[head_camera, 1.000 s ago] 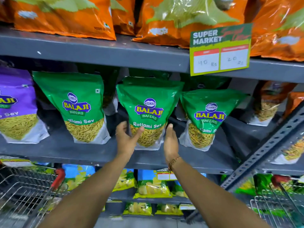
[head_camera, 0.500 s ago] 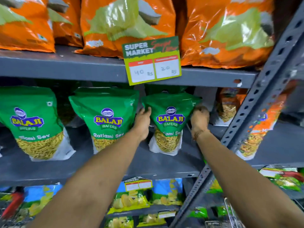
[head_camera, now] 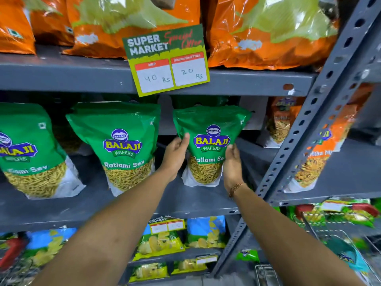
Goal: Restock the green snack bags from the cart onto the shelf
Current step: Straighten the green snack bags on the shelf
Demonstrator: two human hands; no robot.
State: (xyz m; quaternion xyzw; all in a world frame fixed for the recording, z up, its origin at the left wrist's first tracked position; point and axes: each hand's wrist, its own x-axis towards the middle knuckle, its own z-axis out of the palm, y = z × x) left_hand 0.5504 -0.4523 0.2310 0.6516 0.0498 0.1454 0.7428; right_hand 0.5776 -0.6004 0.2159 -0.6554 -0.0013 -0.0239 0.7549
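Both hands grip one green snack bag [head_camera: 210, 139] from either side: the left hand [head_camera: 175, 153] has its thumb pressed on the bag's left edge beside the logo, and the right hand [head_camera: 233, 164] has its fingers curled over the right edge lower down, near the clear window of yellow sev. A thin bracelet [head_camera: 236, 187] circles the right wrist. The bag stands upright on the middle shelf [head_camera: 195, 201], near the shelf's right end, just left of the slanted perforated upright [head_camera: 305, 129]. Its base rests on or just above the shelf board; I cannot tell which.

Left of it on the same shelf stands a second green bag [head_camera: 121, 145], apart from the held one, and a third green bag [head_camera: 26, 151] sits toward the shelf's left end, cut by the frame edge. Orange bags [head_camera: 268, 32] fill the shelf above. A price card [head_camera: 167, 60] hangs from that upper shelf's front edge, reading 40 Rs and 20 Rs. Beyond the upright, orange packs [head_camera: 321, 145] stand on the neighbouring shelf. Blue and yellow chip packs [head_camera: 204, 232] line the lower shelf. At the bottom right corner, a wire cart [head_camera: 266, 273] shows, blurred.
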